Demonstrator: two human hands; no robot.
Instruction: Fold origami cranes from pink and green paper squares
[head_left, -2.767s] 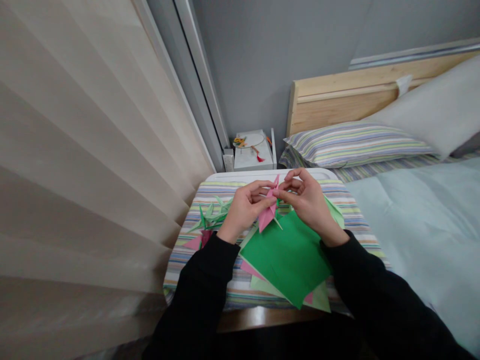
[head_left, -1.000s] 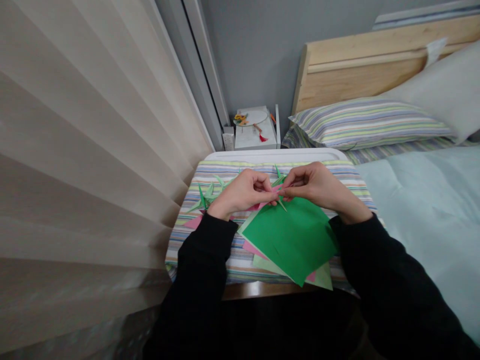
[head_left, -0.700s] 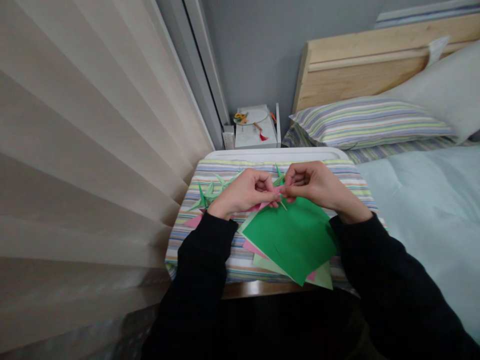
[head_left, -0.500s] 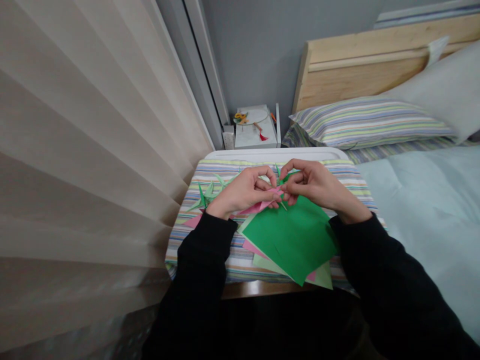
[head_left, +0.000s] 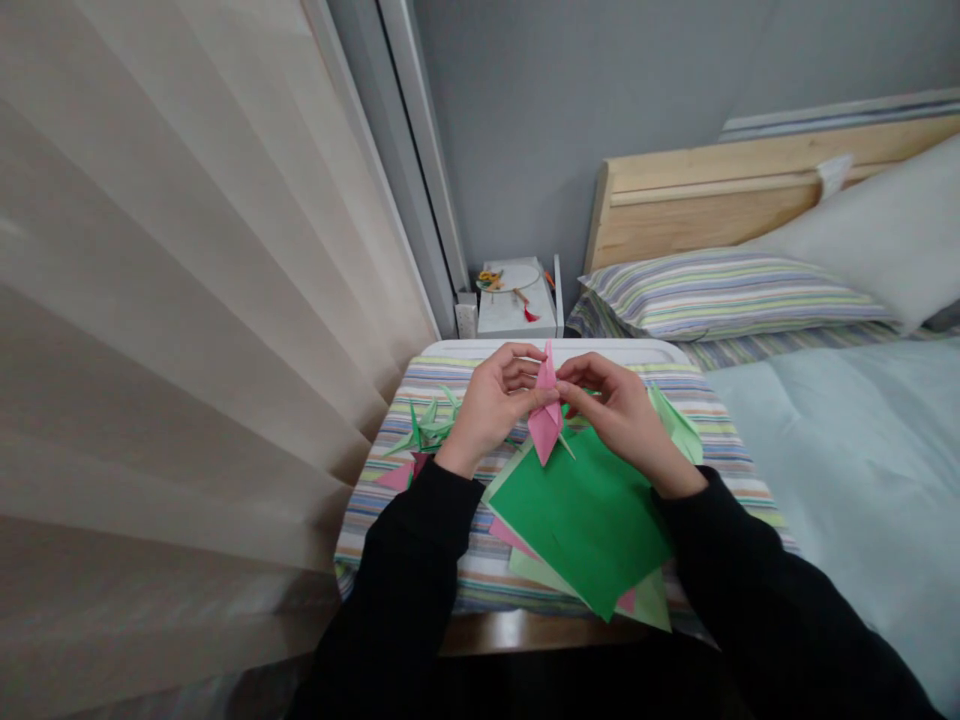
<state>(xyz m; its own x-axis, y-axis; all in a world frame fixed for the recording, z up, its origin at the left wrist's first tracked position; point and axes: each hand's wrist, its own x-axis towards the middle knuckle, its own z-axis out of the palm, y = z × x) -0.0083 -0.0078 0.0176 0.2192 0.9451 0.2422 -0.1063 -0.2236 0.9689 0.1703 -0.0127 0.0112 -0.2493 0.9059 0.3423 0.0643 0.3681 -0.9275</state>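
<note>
A folded piece of pink origami paper (head_left: 546,430), long and diamond-shaped, is held upright between both hands. My left hand (head_left: 495,400) pinches its left side with thumb and fingers. From the right, my right hand (head_left: 611,400) grips the opposite edge between thumb and fingertips. Below them lies a green paper sheet (head_left: 585,515), on top of pale green and pink sheets. Several folded green paper pieces (head_left: 429,430) lie left of my left hand, beside a small pink folded piece (head_left: 395,476).
A striped cloth (head_left: 480,585) covers the small table. A pale green paper (head_left: 677,425) lies right of my right hand. Behind stands a white bedside stand (head_left: 517,318) with a round hoop on it. A curtain (head_left: 225,400) hangs at left; the bed (head_left: 840,420) is at right.
The pink paper has turned from lying sideways to upright between my hands. My fingers have shifted to its two sides. The camera view has tilted up slightly.
</note>
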